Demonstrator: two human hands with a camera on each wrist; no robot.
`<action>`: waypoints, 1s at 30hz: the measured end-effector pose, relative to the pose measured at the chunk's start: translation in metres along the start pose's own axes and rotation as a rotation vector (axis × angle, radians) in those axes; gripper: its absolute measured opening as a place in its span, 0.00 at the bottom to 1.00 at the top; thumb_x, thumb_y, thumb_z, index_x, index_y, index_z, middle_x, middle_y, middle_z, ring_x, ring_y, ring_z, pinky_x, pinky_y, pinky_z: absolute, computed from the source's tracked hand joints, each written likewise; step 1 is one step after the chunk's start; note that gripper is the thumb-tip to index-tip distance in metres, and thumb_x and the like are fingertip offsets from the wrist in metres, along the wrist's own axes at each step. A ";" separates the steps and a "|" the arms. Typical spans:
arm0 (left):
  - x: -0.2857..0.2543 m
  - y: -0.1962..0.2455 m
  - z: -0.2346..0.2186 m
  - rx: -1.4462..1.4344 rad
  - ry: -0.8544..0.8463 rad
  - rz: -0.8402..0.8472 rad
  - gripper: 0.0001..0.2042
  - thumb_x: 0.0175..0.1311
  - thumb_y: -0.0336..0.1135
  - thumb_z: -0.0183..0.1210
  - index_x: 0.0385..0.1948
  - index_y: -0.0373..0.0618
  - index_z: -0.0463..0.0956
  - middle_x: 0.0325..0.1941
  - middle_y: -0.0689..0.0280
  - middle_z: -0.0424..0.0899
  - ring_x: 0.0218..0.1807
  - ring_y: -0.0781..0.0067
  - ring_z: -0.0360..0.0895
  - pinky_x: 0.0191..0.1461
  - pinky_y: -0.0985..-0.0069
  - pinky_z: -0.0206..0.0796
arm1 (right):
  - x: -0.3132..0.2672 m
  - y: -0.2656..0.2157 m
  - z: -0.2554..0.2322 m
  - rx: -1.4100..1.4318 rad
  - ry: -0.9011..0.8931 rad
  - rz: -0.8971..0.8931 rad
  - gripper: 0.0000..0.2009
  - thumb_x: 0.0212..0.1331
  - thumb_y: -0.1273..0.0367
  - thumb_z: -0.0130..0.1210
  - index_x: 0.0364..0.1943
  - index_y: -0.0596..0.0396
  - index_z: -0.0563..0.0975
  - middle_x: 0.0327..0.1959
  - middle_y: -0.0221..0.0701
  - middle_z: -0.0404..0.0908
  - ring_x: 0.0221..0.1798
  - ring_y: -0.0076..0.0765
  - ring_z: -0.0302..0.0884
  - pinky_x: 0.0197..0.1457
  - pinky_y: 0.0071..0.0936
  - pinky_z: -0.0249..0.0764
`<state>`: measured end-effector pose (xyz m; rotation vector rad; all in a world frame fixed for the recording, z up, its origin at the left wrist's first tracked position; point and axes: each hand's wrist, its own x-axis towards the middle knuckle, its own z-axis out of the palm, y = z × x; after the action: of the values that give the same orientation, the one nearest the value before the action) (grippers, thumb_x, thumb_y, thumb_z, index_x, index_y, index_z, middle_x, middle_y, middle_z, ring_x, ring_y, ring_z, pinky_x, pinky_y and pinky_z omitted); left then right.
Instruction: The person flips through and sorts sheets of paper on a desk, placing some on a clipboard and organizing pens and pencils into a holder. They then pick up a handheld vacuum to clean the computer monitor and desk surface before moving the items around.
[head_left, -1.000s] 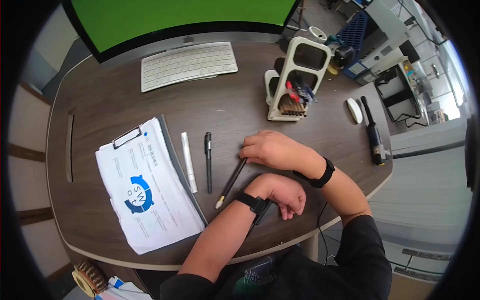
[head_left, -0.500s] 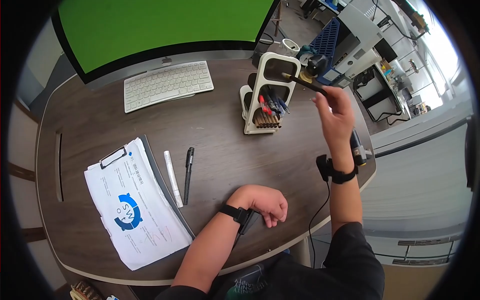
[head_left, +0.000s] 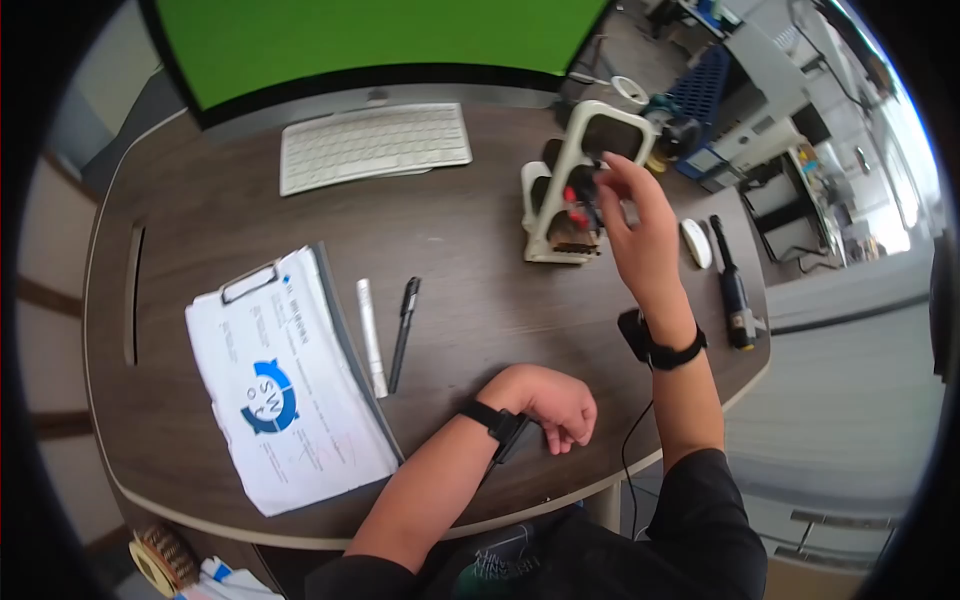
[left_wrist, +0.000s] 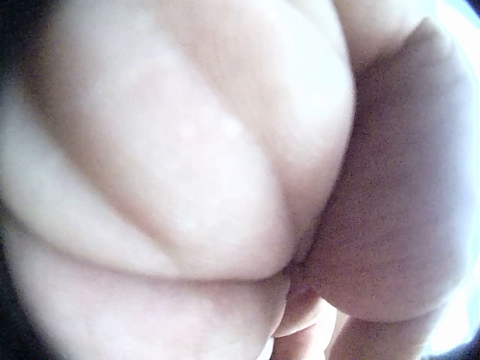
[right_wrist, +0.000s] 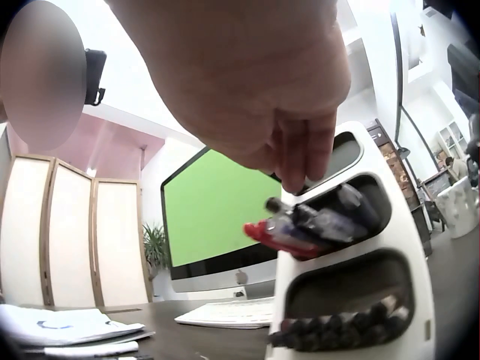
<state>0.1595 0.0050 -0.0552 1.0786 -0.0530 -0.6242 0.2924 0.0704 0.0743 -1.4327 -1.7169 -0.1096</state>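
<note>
My right hand [head_left: 645,235] reaches to the white desk organizer [head_left: 543,240], fingertips right at its middle compartment. Red, black and blue pens [right_wrist: 319,225] lie blurred just under those fingers in the right wrist view. I cannot tell whether the fingers pinch anything. The dark pencil with a gold band, held earlier, is not distinct now. In the bottom compartment lies a row of dark-ended pencils [right_wrist: 337,330]. Loosely curled and holding nothing, my left hand [head_left: 550,400] rests on the desk near its front edge; its wrist view is filled by skin.
Left of my hands, a white marker [head_left: 371,340] and a black pen [head_left: 405,335] lie beside a clipboard with papers [head_left: 300,390]. A keyboard [head_left: 375,148] stands before the monitor [head_left: 380,50]. At the right edge are a mouse [head_left: 696,243] and a black tool [head_left: 733,290].
My right hand picked the dark pencil off the desk, lifted it right of the organizer, then moved left to the middle compartment. The left hand stayed on the desk.
</note>
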 end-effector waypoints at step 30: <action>-0.005 0.006 0.002 -0.025 0.036 -0.056 0.08 0.66 0.30 0.59 0.38 0.34 0.80 0.37 0.62 0.83 0.38 0.71 0.84 0.43 0.76 0.80 | -0.023 -0.024 -0.083 -0.299 0.030 0.306 0.07 0.58 0.71 0.61 0.38 0.58 0.80 0.29 0.35 0.75 0.28 0.37 0.74 0.33 0.32 0.71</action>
<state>0.1575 0.0075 -0.0477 1.0693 0.0158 -0.6541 0.3170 -0.0015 0.1213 -1.8869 -1.4808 -0.2265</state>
